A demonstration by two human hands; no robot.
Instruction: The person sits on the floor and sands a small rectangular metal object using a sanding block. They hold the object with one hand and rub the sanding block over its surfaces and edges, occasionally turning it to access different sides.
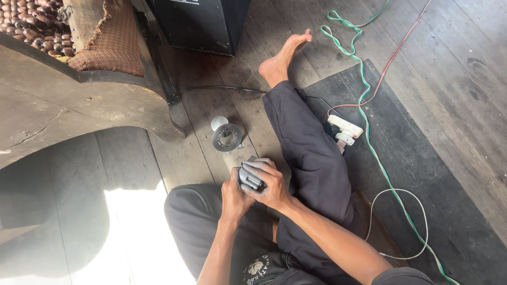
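An angle grinder point(240, 158) is held low over the plank floor point(200, 111), just in front of the seated person's lap, w/ its round disc guard point(227, 137) pointing away from the body and a small grey round part point(218, 123) just beyond it. The grey body is gripped by both hands: the right hand point(269, 184) is wrapped over the top and side, fingers curled tight on the housing; the left hand point(235, 196) is closed on the rear end from below. Both grips are full, no gap seen betw. palm and tool.

Handling, as judged: a rigid, fairly heavy tool for its size, nose-heavy toward the disc end. The housing looks dusty, so it could be slippery; best taken by the body and rear, never at the disc, which is the sharp, brittle part. Whether it is running can't be told.

Edges and room: the outstretched right leg point(311, 158) in dark trousers lies just beside the tool on the right, w/ the bare foot point(282, 58) further out. A curved wooden furniture piece point(79, 105) stands near on the left; a black box point(203, 24) is well ahead. A white power strip point(346, 129) and 2 loose wires, green/white point(369, 142) and red point(391, 58), lie on a dark mat point(422, 174) beyond the leg. A thin black cord point(222, 88) runs across the floor ahead of the disc. Open floor is mostly straight ahead-left of the disc.
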